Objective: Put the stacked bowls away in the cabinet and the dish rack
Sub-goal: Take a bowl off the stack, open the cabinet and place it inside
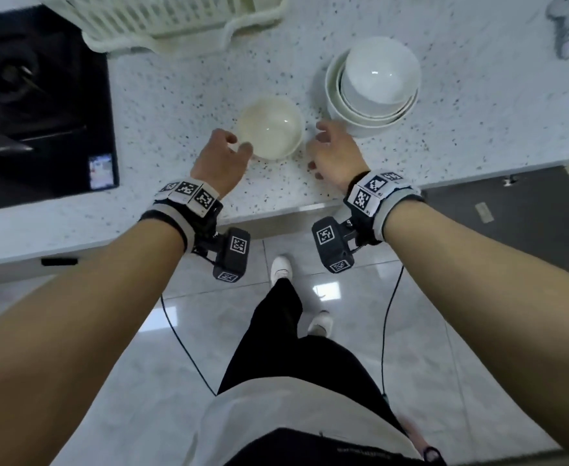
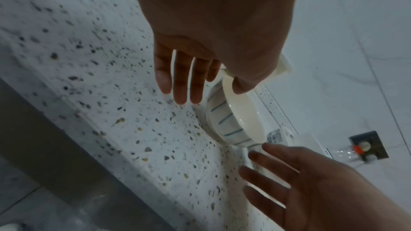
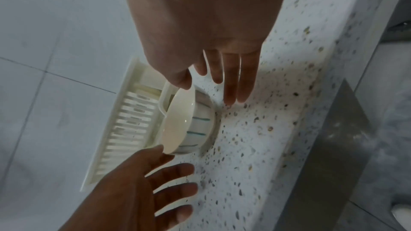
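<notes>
A small cream bowl (image 1: 269,132) with blue-green stripes on its outside (image 2: 229,120) (image 3: 195,129) stands upright on the speckled counter (image 1: 182,105). Both hands flank it with straight, spread fingers and hold nothing. My left hand (image 1: 232,146) is at its left side, with a fingertip at the rim. My right hand (image 1: 323,136) hovers just right of it, a small gap away. Behind the right hand stands a stack of white bowls (image 1: 373,85), the top one tilted. The cream dish rack (image 1: 175,18) sits at the back of the counter (image 3: 124,129).
A black stove top (image 1: 41,105) fills the counter's left end. The counter's front edge (image 1: 276,213) runs just under my wrists. A dark cabinet front (image 1: 511,210) is below at the right. A wall socket (image 2: 369,145) sits on the tiled wall behind.
</notes>
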`<act>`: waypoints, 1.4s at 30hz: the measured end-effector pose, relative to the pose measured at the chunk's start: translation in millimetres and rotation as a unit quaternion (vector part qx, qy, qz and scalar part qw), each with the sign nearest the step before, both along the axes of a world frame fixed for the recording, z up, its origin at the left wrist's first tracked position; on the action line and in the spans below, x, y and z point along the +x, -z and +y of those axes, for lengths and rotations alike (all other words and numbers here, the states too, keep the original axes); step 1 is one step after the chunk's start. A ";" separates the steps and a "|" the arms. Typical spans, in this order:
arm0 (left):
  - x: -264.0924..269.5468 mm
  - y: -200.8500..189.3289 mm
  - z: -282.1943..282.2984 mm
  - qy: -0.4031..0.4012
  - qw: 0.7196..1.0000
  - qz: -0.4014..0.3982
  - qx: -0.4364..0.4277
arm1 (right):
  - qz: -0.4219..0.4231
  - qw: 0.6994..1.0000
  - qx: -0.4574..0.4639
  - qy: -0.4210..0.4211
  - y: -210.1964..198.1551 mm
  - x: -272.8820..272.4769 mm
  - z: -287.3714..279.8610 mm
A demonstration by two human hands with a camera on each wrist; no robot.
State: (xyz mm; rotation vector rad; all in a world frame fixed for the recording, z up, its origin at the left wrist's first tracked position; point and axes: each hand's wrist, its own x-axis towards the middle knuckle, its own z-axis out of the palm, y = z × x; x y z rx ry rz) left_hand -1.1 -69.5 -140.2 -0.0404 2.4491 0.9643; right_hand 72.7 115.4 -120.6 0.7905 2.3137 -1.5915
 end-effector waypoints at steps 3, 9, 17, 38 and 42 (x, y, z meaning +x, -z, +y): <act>-4.5 7.3 9.5 -0.002 0.994 -0.080 0.076 | -0.022 0.997 -0.065 0.020 12.3 -20.8 -9.3; 1.6 12.6 27.9 -0.033 0.990 -0.070 0.118 | -0.008 0.988 -0.129 0.090 20.8 -15.5 -12.8; 60.6 4.8 66.7 0.108 0.983 -0.086 0.118 | 0.044 0.983 -0.142 0.108 17.5 90.7 50.0; 178.1 298.0 329.7 0.077 0.963 -0.119 0.230 | 0.068 0.918 -0.116 0.372 306.9 195.4 263.8; 148.7 350.9 370.3 0.071 0.964 -0.057 0.249 | 0.101 0.915 -0.133 0.366 357.1 153.6 308.2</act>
